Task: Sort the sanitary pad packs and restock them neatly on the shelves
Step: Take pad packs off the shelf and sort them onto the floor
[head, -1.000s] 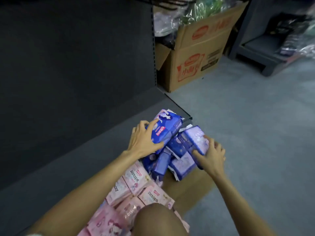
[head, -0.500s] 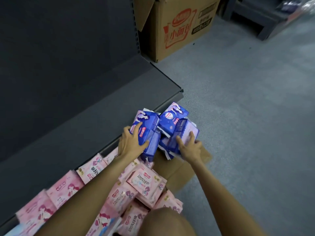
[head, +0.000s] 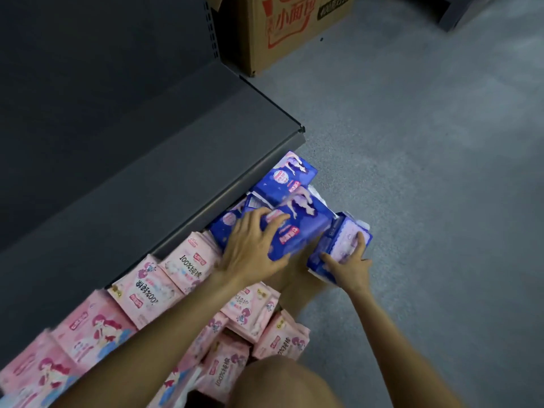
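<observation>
Several blue sanitary pad packs are heaped on the floor against the front edge of the grey bottom shelf (head: 164, 178). My left hand (head: 253, 248) grips one blue pack (head: 306, 228), fingers over its top and thumb at its near edge. My right hand (head: 350, 266) holds a lighter blue-purple pack (head: 338, 245) to the right of it, with a finger on its face. Another blue pack (head: 285, 178) lies behind them. Several pink packs (head: 156, 284) lie in a loose pile to the left and under my arms.
A brown cardboard box (head: 279, 28) with red print stands on the floor past the shelf's end. A flattened piece of cardboard (head: 297, 278) lies under the packs. Grey floor (head: 426, 172) stretches to the right. My knee (head: 282, 384) shows at the bottom.
The view has tilted down and left, bringing more pink packs into sight. My left hand has spread further over its blue pack. My right hand has shifted to the lighter pack on the right.
</observation>
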